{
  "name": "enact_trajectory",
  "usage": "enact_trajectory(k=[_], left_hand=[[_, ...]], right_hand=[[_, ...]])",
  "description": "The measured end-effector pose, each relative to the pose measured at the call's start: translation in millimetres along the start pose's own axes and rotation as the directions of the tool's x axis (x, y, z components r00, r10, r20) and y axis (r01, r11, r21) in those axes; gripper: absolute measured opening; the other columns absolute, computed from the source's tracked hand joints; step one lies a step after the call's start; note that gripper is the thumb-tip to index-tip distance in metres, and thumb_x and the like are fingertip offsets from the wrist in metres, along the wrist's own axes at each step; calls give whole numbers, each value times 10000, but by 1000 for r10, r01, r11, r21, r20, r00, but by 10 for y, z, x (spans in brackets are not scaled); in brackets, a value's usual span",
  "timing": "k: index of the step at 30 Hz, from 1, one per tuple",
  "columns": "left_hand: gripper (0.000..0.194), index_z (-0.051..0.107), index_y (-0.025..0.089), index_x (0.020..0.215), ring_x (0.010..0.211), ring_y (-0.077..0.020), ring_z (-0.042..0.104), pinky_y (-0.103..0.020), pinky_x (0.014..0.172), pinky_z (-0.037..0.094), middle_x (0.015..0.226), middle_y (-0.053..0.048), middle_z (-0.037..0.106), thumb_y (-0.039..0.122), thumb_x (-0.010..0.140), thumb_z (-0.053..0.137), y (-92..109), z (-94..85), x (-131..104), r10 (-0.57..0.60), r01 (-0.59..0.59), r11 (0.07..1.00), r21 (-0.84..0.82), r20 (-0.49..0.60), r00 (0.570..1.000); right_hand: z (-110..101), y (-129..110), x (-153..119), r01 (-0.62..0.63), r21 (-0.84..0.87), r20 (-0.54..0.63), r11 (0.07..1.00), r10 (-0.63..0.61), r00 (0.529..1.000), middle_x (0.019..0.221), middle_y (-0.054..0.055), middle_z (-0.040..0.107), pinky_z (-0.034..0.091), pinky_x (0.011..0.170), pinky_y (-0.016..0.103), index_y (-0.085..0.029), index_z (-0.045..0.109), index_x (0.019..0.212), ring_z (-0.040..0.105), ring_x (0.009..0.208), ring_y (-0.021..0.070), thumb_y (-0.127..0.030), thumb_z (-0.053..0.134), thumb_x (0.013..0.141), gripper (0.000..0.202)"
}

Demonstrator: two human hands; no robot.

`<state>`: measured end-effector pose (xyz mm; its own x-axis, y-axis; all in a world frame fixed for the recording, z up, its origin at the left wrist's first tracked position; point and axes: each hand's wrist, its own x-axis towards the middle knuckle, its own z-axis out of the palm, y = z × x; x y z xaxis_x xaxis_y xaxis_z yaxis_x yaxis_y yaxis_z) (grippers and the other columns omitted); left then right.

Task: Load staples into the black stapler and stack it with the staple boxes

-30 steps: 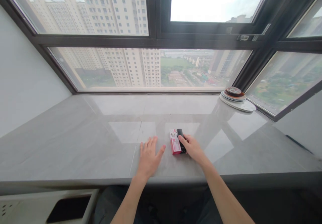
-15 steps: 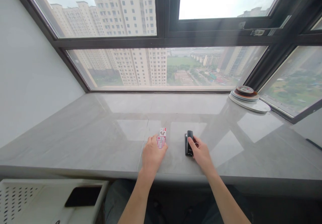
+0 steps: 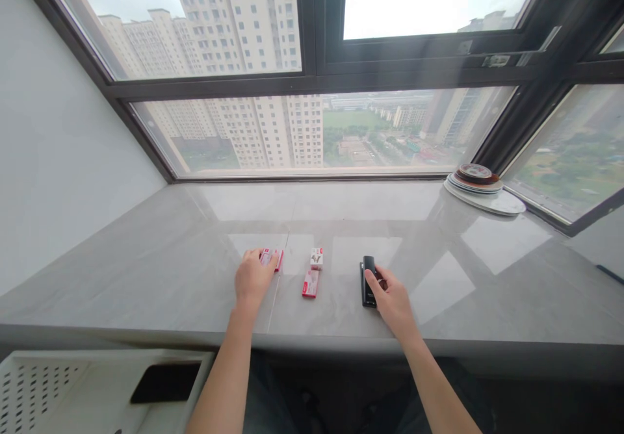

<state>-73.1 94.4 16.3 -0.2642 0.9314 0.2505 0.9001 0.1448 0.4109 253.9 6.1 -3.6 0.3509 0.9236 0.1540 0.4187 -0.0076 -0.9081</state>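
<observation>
The left hand (image 3: 252, 279) is closed around a small pink-and-white box (image 3: 279, 260), thumb at its near side and fingers curled over the far end, a grip that probably suits so low and slim a carton; whether the box is pressed to the stone countertop (image 3: 170, 271) or slightly raised, I cannot tell. The right hand (image 3: 396, 301) grips a black stapler (image 3: 369, 283) from its right side, thumb laid along the top arm, likely to keep it steady and upright. Between the hands, a white picture-printed box (image 3: 316, 258) and a flat pink box (image 3: 310, 284) lie nearly in line, seemingly touching, with bare stone separating them from either hand. The countertop's front edge runs just below the wrists, so sideways and forward travel appears easier than drawing back. Beyond the stapler, the stacked plates (image 3: 475, 184) sit well apart, against the window corner.
</observation>
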Motion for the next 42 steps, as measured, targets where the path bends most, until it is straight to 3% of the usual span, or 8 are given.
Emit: enact_trajectory(k=[6, 9, 15, 21, 28, 33, 38, 42], left_hand=[[390, 672, 237, 1188, 1102, -319, 576, -415, 911, 474, 1213, -117, 621, 494, 905, 601, -364, -131, -419, -2, 9, 997, 83, -83, 997], [389, 632, 259, 1290, 1222, -338, 505, -470, 1002, 438, 1353, -122, 545, 438, 954, 554, -118, -127, -697, 48, -34, 996, 79, -181, 982], [347, 615, 307, 1293, 1215, -292, 512, -441, 1026, 430, 1296, -85, 546, 424, 976, 540, 714, 147, -1007, 328, -327, 941, -86, 8, 945], [410, 576, 227, 1268, 1206, -312, 506, -466, 1020, 429, 1257, -111, 566, 413, 906, 628, 699, 225, -919, 271, -267, 961, -77, 48, 961], [456, 605, 357, 1322, 1356, -297, 451, -499, 1161, 361, 1497, -39, 486, 390, 875, 693, 780, 96, -1162, 648, -587, 754, -295, 192, 737], [513, 559, 378, 1402, 1403, -273, 431, -490, 1214, 318, 1527, 2, 502, 390, 903, 679, 821, 73, -1172, 700, -627, 710, -320, 216, 681], [536, 513, 367, 1466, 1444, -266, 406, -491, 1214, 314, 1579, -8, 455, 401, 942, 620, 681, 51, -1073, 650, -589, 757, -281, 246, 719], [502, 549, 353, 1425, 1471, -238, 379, -452, 1224, 311, 1595, 9, 440, 380, 931, 633, 584, 37, -1027, 635, -565, 769, -299, 255, 730]], right_hand=[[53, 49, 5, 24, -43, 10, 999, -23, 1000, 921, 82, 698, 511, 694, 336, -177, 709, 1236, 592, 713, 210, -697, 513, 911, 644], [88, 43, 2, 58, -117, 27, 991, -55, 998, 952, 74, 687, 500, 703, 336, -187, 677, 1287, 572, 690, 193, -679, 604, 864, 654], [91, 3, -70, 63, -134, 41, 989, -58, 997, 989, 58, 683, 506, 680, 327, -190, 554, 1427, 566, 674, 173, -605, 626, 854, 711], [-163, -1, -67, 179, -212, 144, 961, -150, 978, 1146, 68, 692, 523, 773, 354, -256, 649, 1243, 643, 863, 223, -467, 603, 899, 406], [-72, -194, 51, 350, -255, 284, 901, -276, 918, 1276, 68, 685, 368, 1138, 468, -281, 644, 1313, 617, 1191, 270, -362, 592, 923, 402], [290, -411, -12, 345, -264, 251, 901, -282, 926, 1079, 47, 748, 230, 1205, 531, -268, 722, 1095, 672, 1022, 254, -402, 661, 873, 267], [385, -490, 56, 141, 89, 21, 986, -143, 989, 1068, 87, 760, 501, 950, 417, -227, 706, 1077, 689, 954, 252, -487, 612, 870, 346], [77, -193, 169, -53, 486, -68, 872, 98, 993, 1201, 141, 728, 585, 787, 354, -188, 659, 1087, 681, 1121, 287, -550, 430, 929, 457]])
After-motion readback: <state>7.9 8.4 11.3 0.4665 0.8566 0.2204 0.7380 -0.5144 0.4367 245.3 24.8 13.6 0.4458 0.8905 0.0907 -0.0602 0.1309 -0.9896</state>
